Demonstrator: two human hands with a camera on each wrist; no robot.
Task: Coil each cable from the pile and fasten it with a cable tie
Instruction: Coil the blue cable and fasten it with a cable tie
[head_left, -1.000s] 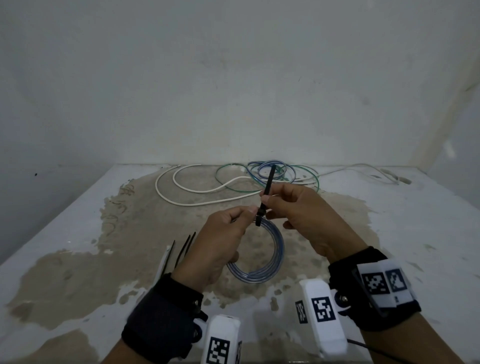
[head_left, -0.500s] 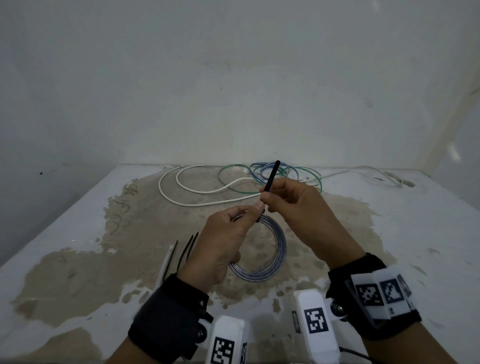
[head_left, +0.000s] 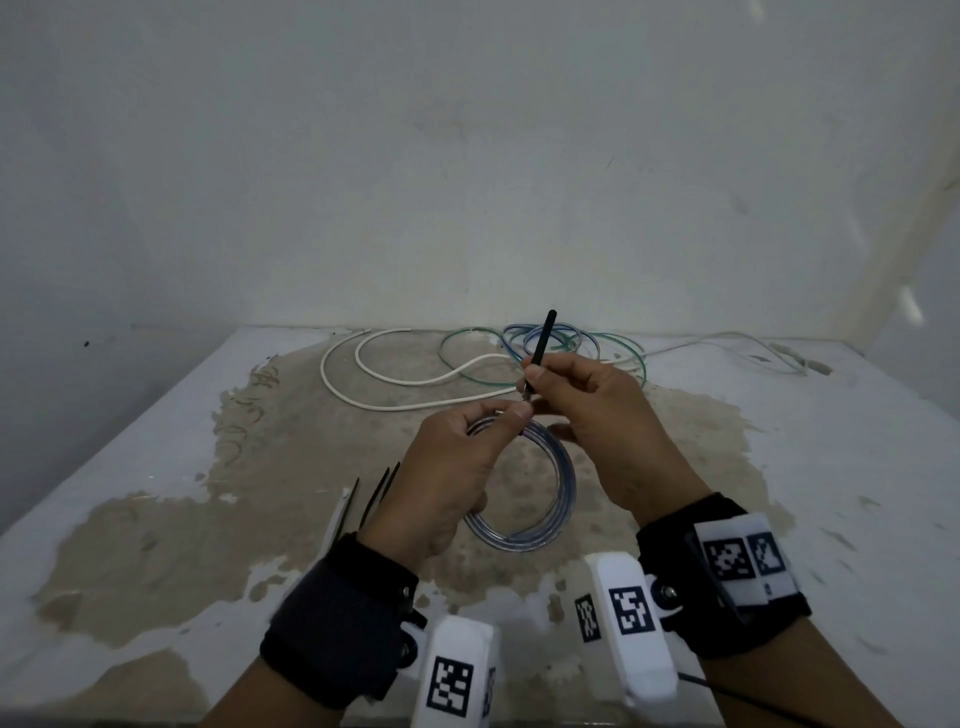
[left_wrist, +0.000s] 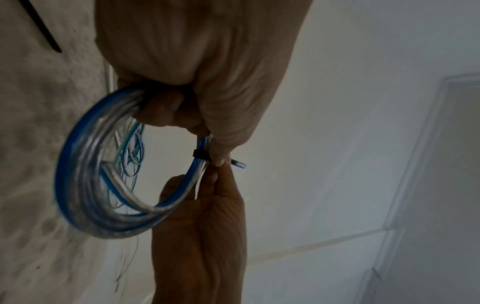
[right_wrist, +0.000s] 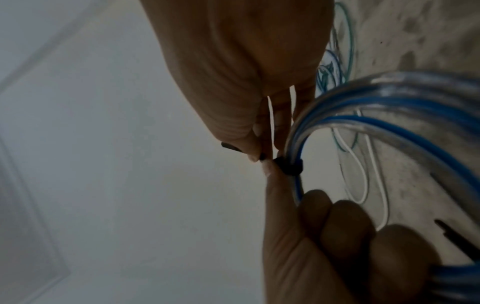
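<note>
A clear-and-blue cable coil (head_left: 562, 480) hangs above the table, and my left hand (head_left: 514, 413) grips it at its top. A black cable tie (head_left: 543, 338) is looped round the coil's strands; its band (left_wrist: 200, 154) and head (right_wrist: 288, 167) sit snug on the bundle. My right hand (head_left: 532, 376) pinches the tie's tail just above the left thumb, and the free end sticks up and away. In the left wrist view the coil (left_wrist: 78, 174) curves below my curled left fingers. In the right wrist view the coil (right_wrist: 389, 107) crosses the upper right.
Loose white (head_left: 363, 366), green (head_left: 631, 358) and blue (head_left: 519, 332) cables lie tangled at the back of the stained table (head_left: 208, 545). Several spare black ties (head_left: 379, 488) lie left of my left wrist. A wall rises behind the table.
My right hand has drawn the tie's tail up and away, so the loop has closed tighter on the coil. Both hands have risen slightly.
</note>
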